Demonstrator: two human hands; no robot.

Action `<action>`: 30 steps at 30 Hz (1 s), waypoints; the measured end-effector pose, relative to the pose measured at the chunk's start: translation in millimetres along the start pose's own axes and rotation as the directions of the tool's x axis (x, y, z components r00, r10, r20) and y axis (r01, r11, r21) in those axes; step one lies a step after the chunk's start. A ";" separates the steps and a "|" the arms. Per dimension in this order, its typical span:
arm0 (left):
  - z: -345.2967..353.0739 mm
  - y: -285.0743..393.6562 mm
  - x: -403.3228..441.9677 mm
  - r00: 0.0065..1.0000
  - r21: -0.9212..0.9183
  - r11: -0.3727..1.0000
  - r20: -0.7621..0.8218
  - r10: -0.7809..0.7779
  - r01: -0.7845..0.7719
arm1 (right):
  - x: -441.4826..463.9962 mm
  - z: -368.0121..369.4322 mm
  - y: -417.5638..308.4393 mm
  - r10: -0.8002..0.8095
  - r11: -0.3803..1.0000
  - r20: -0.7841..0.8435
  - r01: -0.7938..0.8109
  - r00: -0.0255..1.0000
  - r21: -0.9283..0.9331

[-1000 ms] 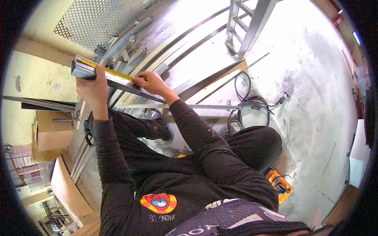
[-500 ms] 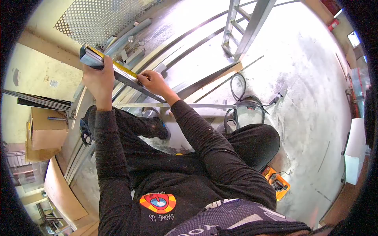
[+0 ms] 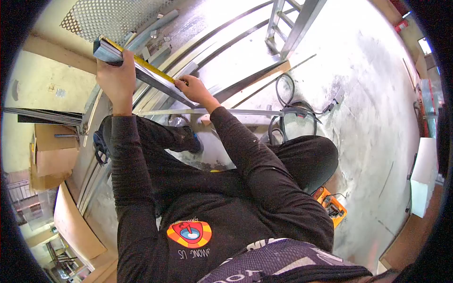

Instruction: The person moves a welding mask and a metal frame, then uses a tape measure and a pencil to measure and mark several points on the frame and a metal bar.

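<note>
My left hand [image 3: 116,81] is wrapped around a metal profile [image 3: 163,84], close to its far left end. A yellow tape measure blade [image 3: 150,67] lies along the profile's upper edge, running from that end to my right hand [image 3: 197,90]. The fingers of my right hand are closed in a pinch on the tape, with a small dark part showing at the fingertips. The tape's case cannot be made out. The profile slants down to the right, passing below my right hand.
Long metal strips [image 3: 222,49] lie on the floor beyond my hands, near a ladder [image 3: 302,33]. A perforated sheet [image 3: 104,21] is at the upper left. A cable [image 3: 285,94] coils ahead of my knee. Beside me sits an orange tool case [image 3: 337,214]; cardboard boxes [image 3: 55,158] stand left.
My right hand has slid along the tape away from my left hand, so more yellow blade shows between them. My left hand keeps its hold on the profile. The view has shifted slightly.
</note>
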State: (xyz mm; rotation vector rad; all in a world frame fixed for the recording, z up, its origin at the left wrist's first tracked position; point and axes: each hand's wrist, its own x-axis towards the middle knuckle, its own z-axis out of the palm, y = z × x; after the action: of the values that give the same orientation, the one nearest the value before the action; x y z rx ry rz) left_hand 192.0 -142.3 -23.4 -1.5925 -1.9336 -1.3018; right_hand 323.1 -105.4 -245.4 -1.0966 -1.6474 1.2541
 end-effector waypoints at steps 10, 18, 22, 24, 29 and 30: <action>-21.7 10.6 -0.4 0.975 -0.137 0.987 0.215 -0.058 0.089 | -6.6 0.0 2.3 -0.064 0.998 -0.007 0.063 0.998 -0.026; -64.7 72.0 -67.6 0.859 -0.293 0.863 0.193 0.475 -0.411 | -12.8 0.5 12.4 -0.070 0.997 -0.038 0.069 0.997 -0.019; -63.8 75.0 -78.1 0.657 -0.472 0.775 0.430 0.619 -0.421 | -10.1 -5.0 29.1 -0.114 0.990 -0.202 0.128 0.973 0.055; -65.2 64.5 -74.0 0.547 -0.471 0.849 0.657 0.519 -0.240 | -8.4 -15.4 38.2 0.020 0.993 -0.343 0.022 0.939 0.117; -48.5 35.3 -46.8 0.163 -0.584 0.719 0.722 0.673 -0.378 | 2.1 -86.9 42.6 0.333 0.922 -0.558 -0.139 0.760 0.361; -40.0 32.5 -44.9 0.008 -0.544 0.781 0.819 0.573 -0.307 | 7.8 -107.0 50.6 0.311 0.942 -0.640 -0.136 0.702 0.308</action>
State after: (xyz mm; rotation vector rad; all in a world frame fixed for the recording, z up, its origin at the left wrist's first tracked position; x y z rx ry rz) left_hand 224.2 -202.5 -20.1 -3.3635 -1.3053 0.0372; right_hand 428.8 -58.3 -271.4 -1.4178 -0.7907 0.9759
